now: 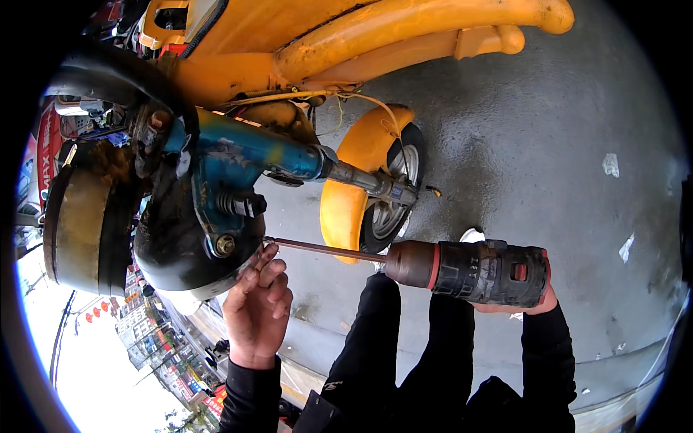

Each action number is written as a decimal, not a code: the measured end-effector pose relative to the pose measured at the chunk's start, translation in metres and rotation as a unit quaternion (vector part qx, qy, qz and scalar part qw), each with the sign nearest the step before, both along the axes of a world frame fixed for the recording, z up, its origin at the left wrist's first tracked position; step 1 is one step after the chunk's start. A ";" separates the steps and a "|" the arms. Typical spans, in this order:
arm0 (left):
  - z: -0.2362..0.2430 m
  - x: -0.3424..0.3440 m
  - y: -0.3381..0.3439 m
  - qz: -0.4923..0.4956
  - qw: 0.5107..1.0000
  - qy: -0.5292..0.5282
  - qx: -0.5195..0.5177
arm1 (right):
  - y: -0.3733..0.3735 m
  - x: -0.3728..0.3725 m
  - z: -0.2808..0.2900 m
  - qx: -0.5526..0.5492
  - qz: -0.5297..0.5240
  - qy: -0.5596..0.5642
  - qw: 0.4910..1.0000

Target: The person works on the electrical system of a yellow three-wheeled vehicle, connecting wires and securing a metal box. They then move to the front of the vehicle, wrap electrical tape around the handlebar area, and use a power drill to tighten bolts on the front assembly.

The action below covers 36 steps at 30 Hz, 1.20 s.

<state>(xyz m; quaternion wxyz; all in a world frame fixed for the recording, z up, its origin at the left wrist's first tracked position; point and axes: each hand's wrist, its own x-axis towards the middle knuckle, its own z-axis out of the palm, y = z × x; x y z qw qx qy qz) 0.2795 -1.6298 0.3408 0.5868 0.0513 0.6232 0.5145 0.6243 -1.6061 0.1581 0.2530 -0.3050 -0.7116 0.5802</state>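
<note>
My right hand, mostly hidden behind the tool, grips a black and red cordless drill. A long thin bit runs leftward from its chuck to the edge of a round black headlight housing. At the bit's tip, my left hand has its fingers curled against the housing's lower rim. What is between those fingertips, perhaps a small fastener, I cannot make out. A blue-green metal bracket with a bolt joins the housing to the fork tube.
Yellow bodywork of the vehicle spans the top. Beyond the fork is the front wheel under a yellow mudguard, with a loose yellow cable nearby. A second round lamp-like part is at left. Paper scraps lie on the grey floor.
</note>
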 end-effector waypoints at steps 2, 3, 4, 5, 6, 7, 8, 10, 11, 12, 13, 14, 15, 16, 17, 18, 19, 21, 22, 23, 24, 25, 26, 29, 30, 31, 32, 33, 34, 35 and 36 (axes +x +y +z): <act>-0.001 0.001 0.005 -0.002 1.000 -0.001 0.000 | 0.002 -0.005 -0.001 0.008 -0.002 -0.001 1.000; -0.001 0.001 0.005 -0.002 1.000 -0.001 0.002 | 0.003 -0.007 -0.001 0.007 0.001 0.006 1.000; 0.000 0.001 0.004 0.004 1.000 0.005 -0.001 | 0.001 -0.008 -0.004 0.004 0.008 0.005 1.000; -0.001 0.002 0.007 0.003 1.000 0.006 -0.003 | 0.000 -0.007 -0.005 0.002 0.009 0.002 1.000; -0.002 0.003 0.010 0.002 1.000 0.008 -0.006 | -0.004 -0.006 -0.010 -0.001 0.012 -0.008 1.000; -0.002 0.002 0.013 -0.008 1.000 0.004 -0.005 | -0.006 -0.006 -0.011 -0.011 0.001 -0.011 1.000; -0.001 0.000 0.009 -0.008 1.000 0.006 -0.006 | -0.007 -0.008 -0.013 -0.023 -0.001 -0.007 1.000; -0.001 -0.002 0.005 -0.008 1.000 0.009 -0.006 | -0.007 -0.015 -0.012 -0.054 -0.019 0.006 0.998; -0.001 -0.002 0.004 -0.009 1.000 0.011 -0.004 | -0.006 -0.016 -0.012 -0.067 -0.023 0.009 0.997; -0.002 -0.003 0.004 -0.011 1.000 0.010 -0.002 | -0.004 -0.015 -0.010 -0.074 -0.014 0.002 0.997; -0.003 -0.004 0.004 -0.009 1.000 0.007 -0.001 | -0.002 -0.015 -0.008 -0.081 -0.006 -0.005 0.997; -0.004 -0.005 0.005 -0.009 1.000 0.003 0.001 | 0.000 -0.016 -0.004 -0.083 -0.010 -0.013 0.996; -0.004 -0.005 0.006 -0.008 1.000 -0.001 0.002 | 0.003 -0.018 0.001 -0.085 -0.013 -0.020 0.996; -0.004 -0.005 0.006 -0.005 1.000 0.001 -0.001 | 0.005 -0.020 0.004 -0.087 -0.015 -0.027 0.996; -0.002 -0.004 0.005 0.000 1.000 0.004 -0.005 | 0.006 -0.019 0.006 -0.101 -0.027 -0.004 0.995; -0.001 -0.004 0.005 0.004 1.000 0.007 -0.008 | 0.008 -0.019 0.008 -0.114 -0.038 0.018 0.993; -0.001 -0.005 0.004 0.004 1.000 0.009 -0.009 | 0.009 -0.020 0.009 -0.127 -0.049 0.041 0.990; -0.001 -0.006 0.007 -0.005 1.000 0.011 -0.008 | 0.004 -0.018 0.000 -0.259 -0.043 0.074 0.962; -0.001 -0.005 0.007 -0.004 1.000 0.012 -0.009 | 0.002 -0.020 -0.006 -0.325 -0.037 0.092 0.941; 0.000 -0.004 0.009 -0.004 1.000 0.012 -0.010 | 0.002 -0.020 -0.007 -0.342 -0.035 0.105 0.933; 0.000 -0.003 0.008 -0.002 1.000 0.013 -0.013 | 0.002 -0.021 -0.009 -0.361 -0.032 0.118 0.924; 0.000 -0.004 0.008 -0.002 1.000 0.013 -0.012 | 0.002 -0.022 -0.010 -0.380 -0.030 0.132 0.915; 0.000 -0.005 0.007 -0.003 1.000 0.013 -0.012 | 0.001 -0.023 -0.014 -0.374 -0.024 0.124 0.919; -0.001 -0.007 0.005 -0.004 1.000 0.009 -0.012 | 0.000 -0.026 -0.018 -0.367 -0.015 0.122 0.922; -0.001 -0.007 0.005 -0.005 1.000 0.008 -0.012 | 0.002 -0.027 -0.017 -0.372 -0.016 0.135 0.918; -0.001 -0.008 0.006 -0.010 1.000 0.008 -0.013 | 0.003 -0.028 -0.016 -0.377 -0.017 0.149 0.914; 0.000 -0.007 0.007 -0.014 1.000 0.008 -0.013 | 0.001 -0.027 -0.018 -0.379 -0.022 0.151 0.913; 0.001 -0.007 0.008 -0.019 1.000 0.009 -0.014 | -0.002 -0.026 -0.024 -0.380 -0.028 0.152 0.912; 0.001 -0.007 0.008 -0.021 1.000 0.011 -0.015 | -0.004 -0.025 -0.026 -0.382 -0.033 0.154 0.910; 0.002 -0.008 0.008 -0.022 1.000 0.014 -0.016 | -0.002 -0.026 -0.024 -0.395 -0.028 0.158 0.904; 0.002 -0.008 0.008 -0.024 0.999 0.017 -0.018 | 0.000 -0.028 -0.019 -0.408 -0.023 0.162 0.898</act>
